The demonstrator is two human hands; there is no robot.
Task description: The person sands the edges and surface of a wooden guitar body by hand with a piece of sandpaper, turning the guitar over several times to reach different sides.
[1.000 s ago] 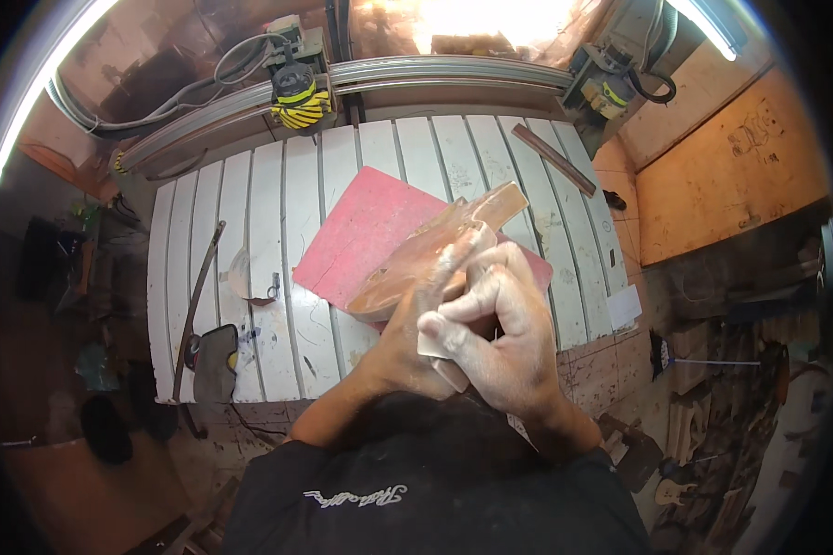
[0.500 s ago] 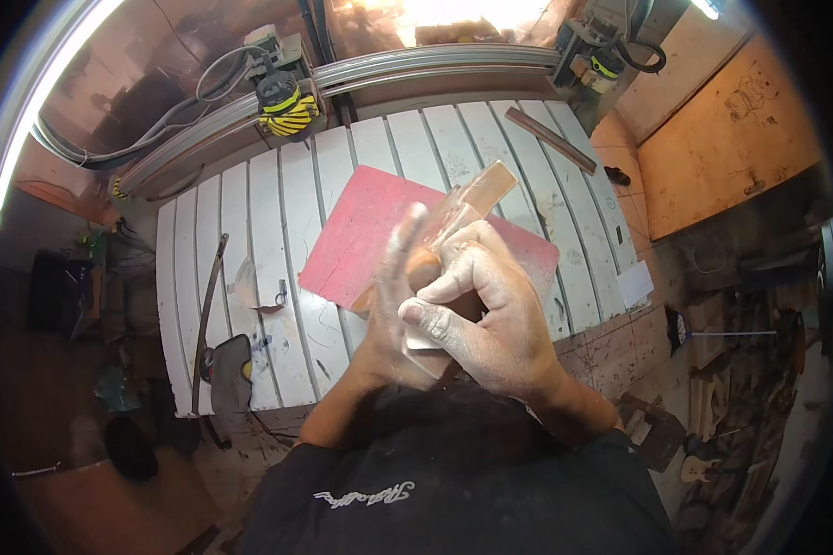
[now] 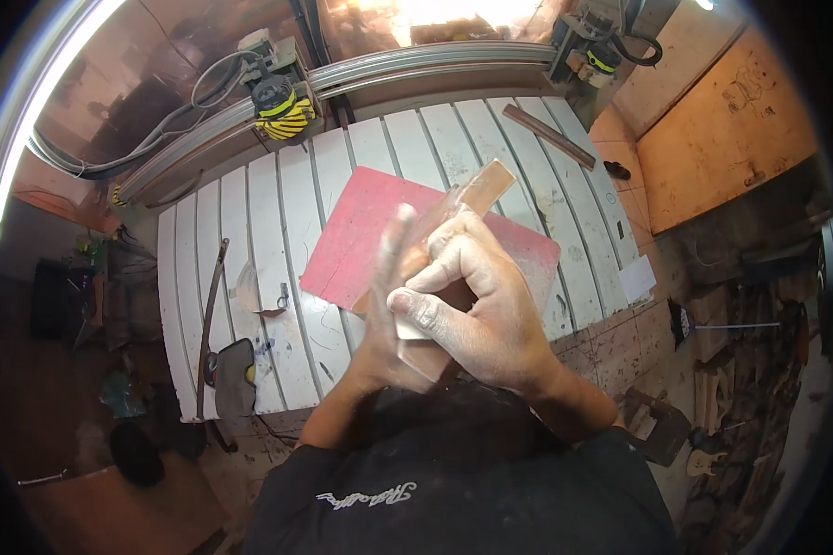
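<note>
A long brown wooden piece (image 3: 489,188) slants from above the pink board (image 3: 356,217) down toward my black shirt. My left hand (image 3: 377,319), dusted white and smeared by motion, wraps its near part from the left, with one finger pointing up along its side. Over the wood, my right hand (image 3: 486,310) is closed, its thumb and bent fingers coated in white dust. Beneath the right thumb shows the edge of a small pale flat piece (image 3: 415,329). The rest of that piece is hidden by the hand. A rounded orange-brown shape between the hands is unclear.
The pink board lies on a white slatted table (image 3: 296,199). A dark wooden strip (image 3: 551,137) lies far right, a curved dark bar (image 3: 213,314) and a grey pouch-like thing (image 3: 235,375) at left. Behind runs a metal rail (image 3: 435,63) with a yellow-and-black striped machine (image 3: 285,116).
My right hand has shifted slightly left and up over the wooden piece. The left hand's raised finger has moved a little left. The wooden piece has hardly moved.
</note>
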